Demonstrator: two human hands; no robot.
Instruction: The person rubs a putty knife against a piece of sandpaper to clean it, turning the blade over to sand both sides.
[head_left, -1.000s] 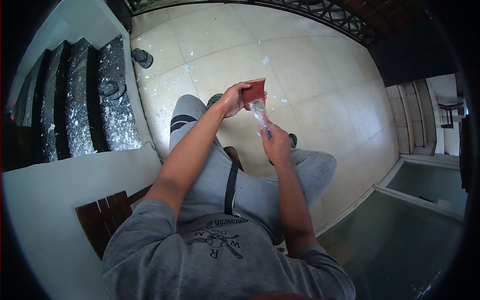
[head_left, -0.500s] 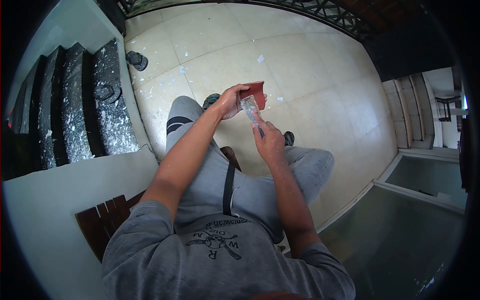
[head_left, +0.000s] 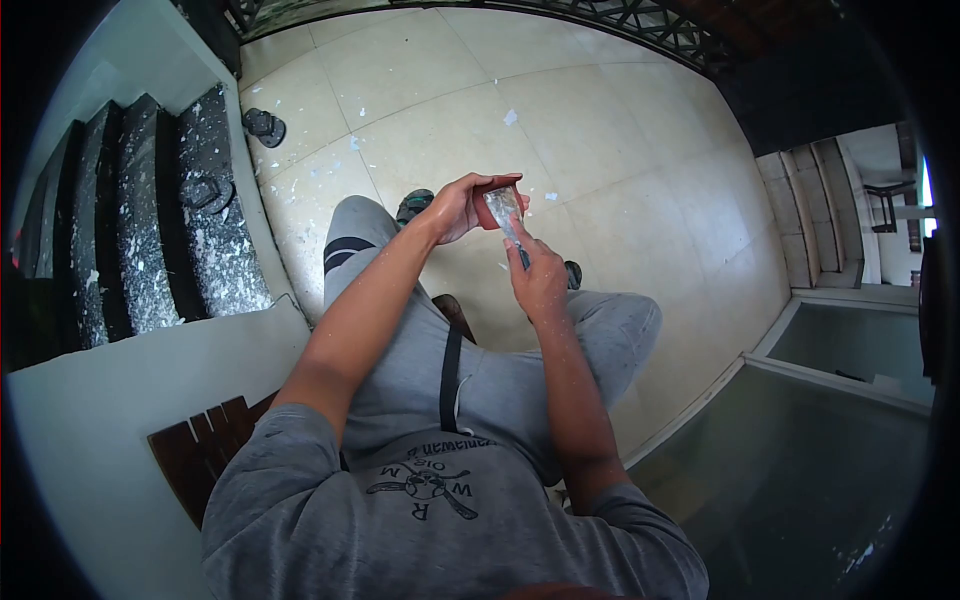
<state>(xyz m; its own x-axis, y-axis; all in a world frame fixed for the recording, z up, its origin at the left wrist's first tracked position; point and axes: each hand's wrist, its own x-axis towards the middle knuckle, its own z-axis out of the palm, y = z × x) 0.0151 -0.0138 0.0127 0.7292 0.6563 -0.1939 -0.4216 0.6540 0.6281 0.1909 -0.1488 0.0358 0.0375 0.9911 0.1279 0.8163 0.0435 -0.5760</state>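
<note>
We see two hands and one putty knife [head_left: 506, 212], its flat metal blade crusted white: our right hand [head_left: 538, 282] grips the handle, our left hand [head_left: 462, 205] pinches a reddish pad (mostly hidden) at twelve o'clock.

The person wears a grey short-sleeved shirt [head_left: 440, 520] with a dark printed emblem on the chest: crossed tools, a round shape and letters, at about 6 o'clock in the view. Grey trousers [head_left: 500, 380] cover both legs; the left leg carries dark bands near the knee, at about 10 o'clock from the emblem. A thin black strap [head_left: 448, 375] runs down the lap. Both forearms are bare and flecked with pale specks.
</note>
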